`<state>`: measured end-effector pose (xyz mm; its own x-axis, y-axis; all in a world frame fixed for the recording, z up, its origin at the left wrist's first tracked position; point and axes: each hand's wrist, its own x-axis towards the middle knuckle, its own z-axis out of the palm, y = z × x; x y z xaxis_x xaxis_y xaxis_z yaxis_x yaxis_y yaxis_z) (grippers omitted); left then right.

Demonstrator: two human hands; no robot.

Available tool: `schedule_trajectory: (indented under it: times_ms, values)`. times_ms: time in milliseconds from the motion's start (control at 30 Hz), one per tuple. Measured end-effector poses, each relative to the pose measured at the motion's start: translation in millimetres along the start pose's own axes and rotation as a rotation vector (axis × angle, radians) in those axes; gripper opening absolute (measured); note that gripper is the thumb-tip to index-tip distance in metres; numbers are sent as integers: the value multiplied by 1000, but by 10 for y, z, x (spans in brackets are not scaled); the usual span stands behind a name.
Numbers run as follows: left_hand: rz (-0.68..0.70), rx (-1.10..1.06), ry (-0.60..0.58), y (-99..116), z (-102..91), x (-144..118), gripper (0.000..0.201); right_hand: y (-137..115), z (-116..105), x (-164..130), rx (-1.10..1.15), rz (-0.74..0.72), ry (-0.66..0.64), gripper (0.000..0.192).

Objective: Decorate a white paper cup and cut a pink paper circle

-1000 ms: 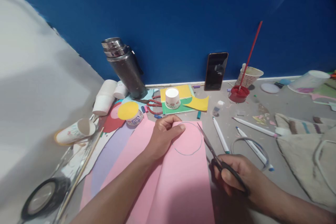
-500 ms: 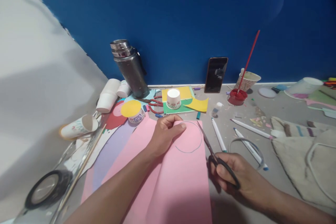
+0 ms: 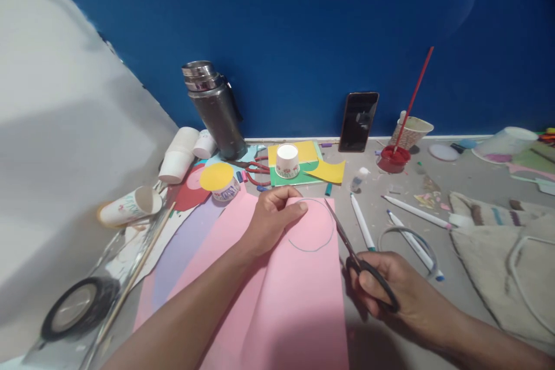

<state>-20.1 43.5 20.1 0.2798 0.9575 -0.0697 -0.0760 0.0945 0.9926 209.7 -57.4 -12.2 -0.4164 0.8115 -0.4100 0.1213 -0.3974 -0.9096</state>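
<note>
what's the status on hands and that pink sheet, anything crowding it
Left hand pinning pink paper beside drawn circle. Right hand gripping scissors, blades at paper's right edge. White pens lying close right.

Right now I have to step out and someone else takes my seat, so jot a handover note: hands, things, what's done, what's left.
Left hand: pressed flat on the pink paper, thumb at the rim of the drawn circle.
Right hand: gripping the black-handled scissors, blades slightly parted, tips at the sheet's right edge beside the circle.
Nearby: white pens on the floor to the right, paper cup on the green and yellow card beyond.
Done: circle traced.
Left: no cut in the pink sheet shows yet; the circle is all still to cut out.
</note>
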Motion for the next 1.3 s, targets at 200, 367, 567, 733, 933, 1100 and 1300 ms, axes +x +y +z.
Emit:
schedule_trajectory:
  times_ms: [200,367,567,733,933,1100,1300]
  values:
    - [3,12,-10,2,-22,8,39,0,-12,-9,-33,-2,-8,77]
    - [3,23,-32,-2,-37,20,39,5,-19,-8,-42,-2,-7,77]
    - [-12,33,-46,9,-57,15,39,-32,-33,-2,-53,-3,-26,77]
    - [-22,27,-51,10,-64,27,40,-38,-69,-8,-72,11,-30,77]
    - [-28,34,-65,7,-74,32,38,-35,-127,-12,-96,25,-33,75]
    - [-35,41,-66,10,-81,33,37,-30,-174,4,-96,43,-38,74]
    - [-44,42,-78,10,-82,34,36,-19,-196,9,-110,55,-42,74]
